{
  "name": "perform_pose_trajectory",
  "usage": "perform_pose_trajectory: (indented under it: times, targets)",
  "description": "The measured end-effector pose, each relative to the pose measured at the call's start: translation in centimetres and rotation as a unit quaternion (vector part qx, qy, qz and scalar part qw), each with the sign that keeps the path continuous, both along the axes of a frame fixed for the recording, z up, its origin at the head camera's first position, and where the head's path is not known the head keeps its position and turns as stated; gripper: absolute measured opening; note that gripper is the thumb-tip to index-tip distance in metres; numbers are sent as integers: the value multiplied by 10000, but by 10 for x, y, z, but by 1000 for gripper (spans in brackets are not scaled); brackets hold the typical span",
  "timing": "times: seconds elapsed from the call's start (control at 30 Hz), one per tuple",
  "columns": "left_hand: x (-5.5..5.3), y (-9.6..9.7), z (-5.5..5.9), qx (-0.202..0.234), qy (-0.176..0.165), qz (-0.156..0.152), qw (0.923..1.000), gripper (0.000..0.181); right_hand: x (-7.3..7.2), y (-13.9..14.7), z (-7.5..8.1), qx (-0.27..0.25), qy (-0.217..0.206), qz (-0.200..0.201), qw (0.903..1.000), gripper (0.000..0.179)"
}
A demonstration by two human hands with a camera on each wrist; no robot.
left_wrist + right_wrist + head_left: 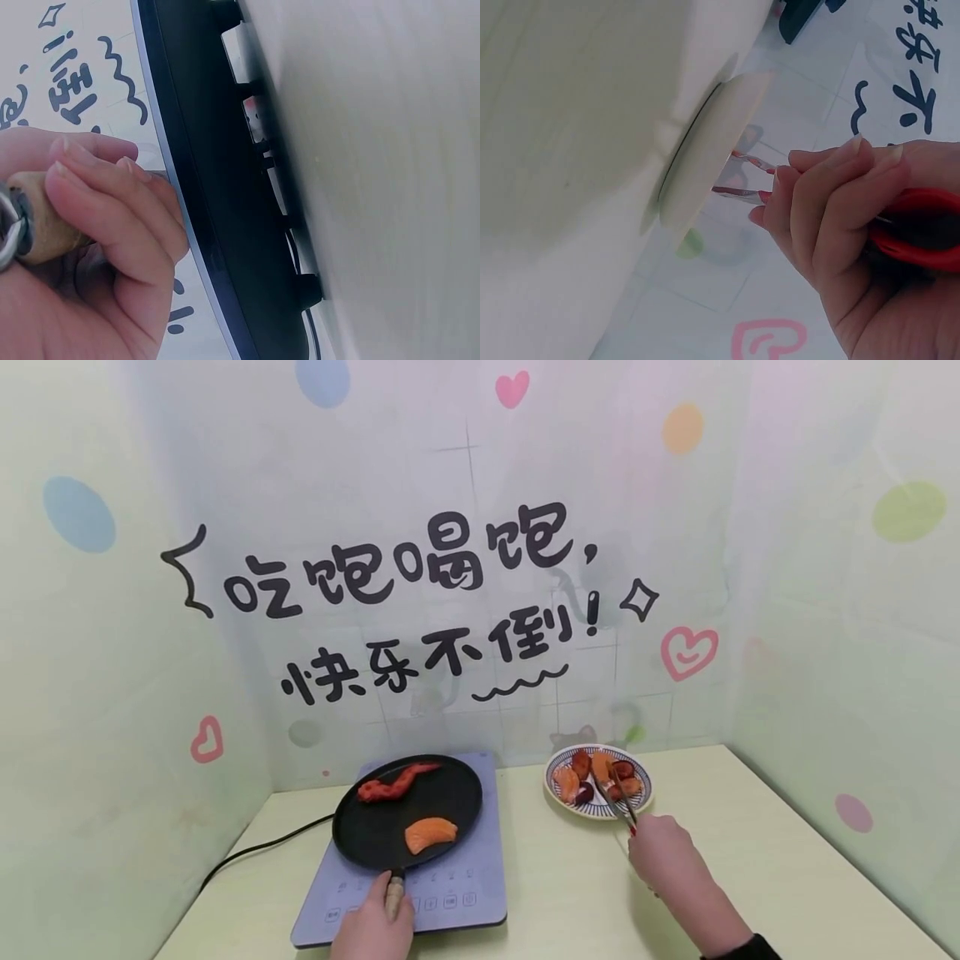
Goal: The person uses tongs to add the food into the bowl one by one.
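Picking up food seems the step in hand: the right hand (667,858) grips red-handled metal tongs (625,816) among orange and dark-red food pieces (581,765) on a round blue-patterned plate (592,812); the left hand (372,928) holds the round black pan (367,835) by its wooden handle (393,900). Next calls for a steady pinch.

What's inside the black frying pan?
The frying pan holds a red, elongated piece and an orange slice; the pan surface directly beneath them is covered.

In the head view, the lower edge crops the left grip (375,927); the right wrist view's edge cuts off the red-handled tool (922,199), and the plate (712,150) there hides its food (581,766).
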State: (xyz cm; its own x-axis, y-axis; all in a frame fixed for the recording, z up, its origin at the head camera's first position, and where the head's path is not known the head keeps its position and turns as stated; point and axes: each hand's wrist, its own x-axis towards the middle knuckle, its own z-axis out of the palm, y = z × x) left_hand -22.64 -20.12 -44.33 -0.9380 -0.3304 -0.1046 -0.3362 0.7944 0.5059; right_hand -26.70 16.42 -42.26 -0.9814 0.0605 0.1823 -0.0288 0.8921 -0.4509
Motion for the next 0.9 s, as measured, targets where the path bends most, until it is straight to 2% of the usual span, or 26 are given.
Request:
perform_pose_trajectory:
  times: [0.17, 0.33, 0.57, 0.67, 0.77, 0.9]
  targets:
    - [0, -1, 0, 26, 63, -30, 10000, 64, -1, -8, -1, -153, -134, -74, 9998, 22]
    - [0, -1, 0, 49, 47, -43, 10000, 64, -3, -6, -11, -120, -19, -68, 9999, 17]
    - [2, 0, -1, -4, 64, -51, 10000, 63, 7, 1, -12, -854, -324, -251, 9955, 26]
    - [3, 0, 0, -5, 70, -53, 10000, 63, 11, 6, -10, -1334, -566, -300, 9890, 28]
    - [3, 0, 1, 10, 62, -57, 10000, 63, 13, 12, -7, -1947, -762, -263, 9775, 28]
    - [3, 1, 1, 41, 50, -46, 10000, 63, 11, 22, -6, -2686, -755, -152, 9602, 29]
